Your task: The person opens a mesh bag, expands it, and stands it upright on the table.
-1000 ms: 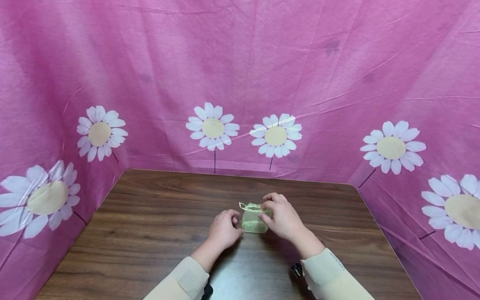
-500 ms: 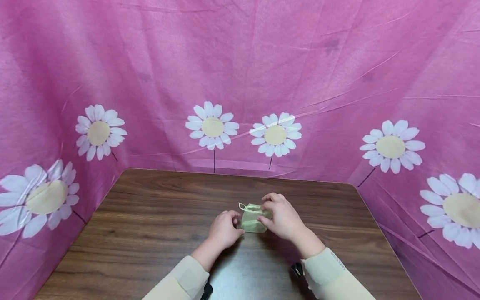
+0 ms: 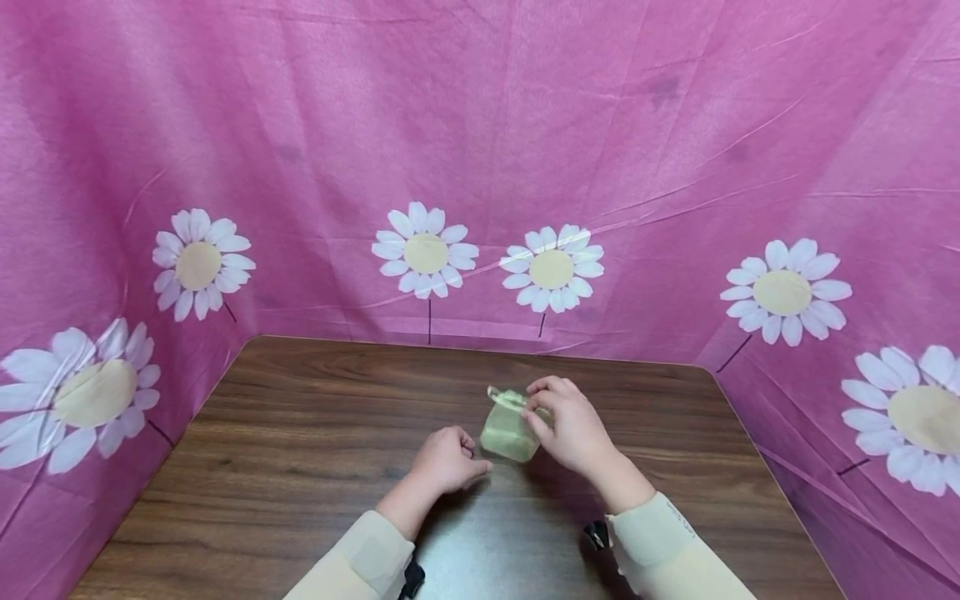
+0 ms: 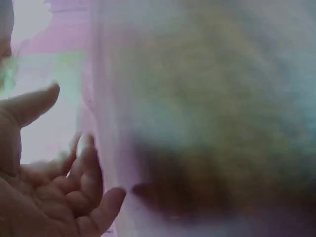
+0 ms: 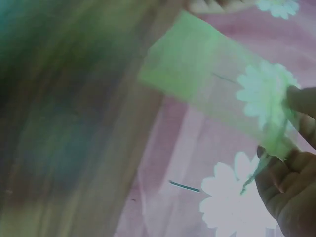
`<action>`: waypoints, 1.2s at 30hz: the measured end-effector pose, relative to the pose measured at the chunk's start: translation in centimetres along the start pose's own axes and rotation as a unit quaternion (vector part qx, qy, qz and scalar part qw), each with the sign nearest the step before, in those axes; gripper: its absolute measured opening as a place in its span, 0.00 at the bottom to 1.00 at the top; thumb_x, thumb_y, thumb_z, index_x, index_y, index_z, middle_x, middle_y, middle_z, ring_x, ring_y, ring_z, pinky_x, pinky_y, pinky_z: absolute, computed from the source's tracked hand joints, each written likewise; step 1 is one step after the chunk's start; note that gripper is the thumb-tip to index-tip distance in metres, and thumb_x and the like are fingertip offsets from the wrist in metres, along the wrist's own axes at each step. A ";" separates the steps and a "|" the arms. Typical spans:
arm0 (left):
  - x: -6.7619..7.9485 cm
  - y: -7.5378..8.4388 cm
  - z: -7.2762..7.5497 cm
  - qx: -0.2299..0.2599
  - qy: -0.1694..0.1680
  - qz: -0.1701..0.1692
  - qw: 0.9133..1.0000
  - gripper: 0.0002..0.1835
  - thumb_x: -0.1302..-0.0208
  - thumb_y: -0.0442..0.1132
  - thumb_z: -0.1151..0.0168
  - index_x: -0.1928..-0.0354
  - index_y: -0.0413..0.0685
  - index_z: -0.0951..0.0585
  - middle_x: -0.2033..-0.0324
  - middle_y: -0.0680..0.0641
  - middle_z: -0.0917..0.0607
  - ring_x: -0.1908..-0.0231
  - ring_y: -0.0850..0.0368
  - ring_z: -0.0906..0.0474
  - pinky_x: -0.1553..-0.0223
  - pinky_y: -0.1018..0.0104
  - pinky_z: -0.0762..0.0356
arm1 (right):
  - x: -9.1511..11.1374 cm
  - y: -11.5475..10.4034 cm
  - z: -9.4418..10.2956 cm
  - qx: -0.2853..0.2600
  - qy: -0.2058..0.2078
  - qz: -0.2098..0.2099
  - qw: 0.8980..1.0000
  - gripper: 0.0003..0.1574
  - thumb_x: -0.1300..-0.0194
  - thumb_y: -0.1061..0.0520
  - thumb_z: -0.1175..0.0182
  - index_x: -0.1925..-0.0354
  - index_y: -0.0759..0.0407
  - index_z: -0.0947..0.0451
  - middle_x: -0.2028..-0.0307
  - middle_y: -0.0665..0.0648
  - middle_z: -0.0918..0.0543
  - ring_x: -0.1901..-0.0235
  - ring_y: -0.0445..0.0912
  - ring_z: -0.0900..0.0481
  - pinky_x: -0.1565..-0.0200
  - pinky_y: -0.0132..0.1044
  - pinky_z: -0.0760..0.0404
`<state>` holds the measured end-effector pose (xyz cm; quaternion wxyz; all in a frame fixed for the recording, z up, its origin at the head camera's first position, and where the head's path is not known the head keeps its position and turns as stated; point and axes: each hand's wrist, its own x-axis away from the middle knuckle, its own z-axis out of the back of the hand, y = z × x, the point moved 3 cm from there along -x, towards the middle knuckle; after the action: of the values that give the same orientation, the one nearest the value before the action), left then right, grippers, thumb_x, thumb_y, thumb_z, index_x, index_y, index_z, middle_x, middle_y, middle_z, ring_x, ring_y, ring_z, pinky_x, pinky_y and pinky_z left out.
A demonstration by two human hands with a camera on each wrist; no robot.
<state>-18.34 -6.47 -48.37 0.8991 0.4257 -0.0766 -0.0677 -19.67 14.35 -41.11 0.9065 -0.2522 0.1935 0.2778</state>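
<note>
A small sheer green drawstring pouch [image 3: 508, 435] is tilted above the table, its cord loop [image 3: 492, 392] sticking up at the top left. My right hand [image 3: 573, 429] pinches it by the upper right side. In the right wrist view the see-through pouch [image 5: 180, 57] stretches out from between thumb and fingers. Just left of the pouch's lower corner is my left hand [image 3: 446, 462], apart from it. The left wrist view has that hand [image 4: 54, 192] with fingers loosely bent and nothing between them.
A dark wood-grain table [image 3: 300, 467] lies under both hands. Pink cloth [image 3: 480, 125] printed with white daisies hangs behind the table and along both sides. A black strap piece [image 3: 596, 533] shows at the right cuff.
The pouch, flat on the table before, is now lifted and tilted by my right hand, which has closed on its edge. My left hand has drawn slightly away from the pouch.
</note>
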 end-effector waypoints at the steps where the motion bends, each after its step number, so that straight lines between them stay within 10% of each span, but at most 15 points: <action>1: 0.0 0.1 0.1 0.024 -0.010 -0.002 1.000 0.18 0.43 0.43 0.20 0.59 0.39 0.15 0.69 0.51 0.15 0.67 0.59 0.19 0.60 0.58 0.19 | -0.1 -0.1 0.4 -0.016 0.018 -0.006 1.000 0.07 0.38 0.62 0.25 0.69 0.55 0.15 0.54 0.57 0.14 0.52 0.54 0.18 0.53 0.52 0.19; 7: 0.0 1.0 -0.7 0.223 -0.041 -0.028 0.974 0.14 0.35 0.34 0.28 0.53 0.30 0.15 0.71 0.51 0.16 0.74 0.60 0.22 0.71 0.63 0.20 | -0.8 -0.9 1.9 -0.089 0.079 -0.023 0.993 0.09 0.37 0.65 0.27 0.70 0.55 0.17 0.55 0.55 0.13 0.53 0.53 0.17 0.58 0.48 0.21; 14: 0.2 1.2 -1.5 0.336 -0.039 0.035 0.941 0.12 0.31 0.36 0.31 0.56 0.30 0.16 0.79 0.56 0.27 0.76 0.61 0.32 0.76 0.69 0.28 | -0.9 -1.1 1.9 -0.124 0.105 -0.039 0.986 0.10 0.38 0.67 0.28 0.71 0.55 0.17 0.56 0.55 0.13 0.56 0.49 0.18 0.69 0.41 0.22; 36: 0.5 0.8 -1.4 0.324 -0.021 -0.010 0.946 0.12 0.37 0.28 0.28 0.54 0.26 0.14 0.74 0.57 0.22 0.76 0.63 0.32 0.78 0.73 0.33 | -0.8 -0.6 2.0 -0.087 0.115 -0.049 0.988 0.09 0.39 0.67 0.27 0.71 0.56 0.16 0.58 0.56 0.12 0.55 0.52 0.19 0.61 0.42 0.24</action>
<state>-17.57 -4.98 -48.56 0.7099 0.6933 -0.1096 -0.0569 -19.50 14.73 -38.97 0.8654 -0.3696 0.2589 0.2176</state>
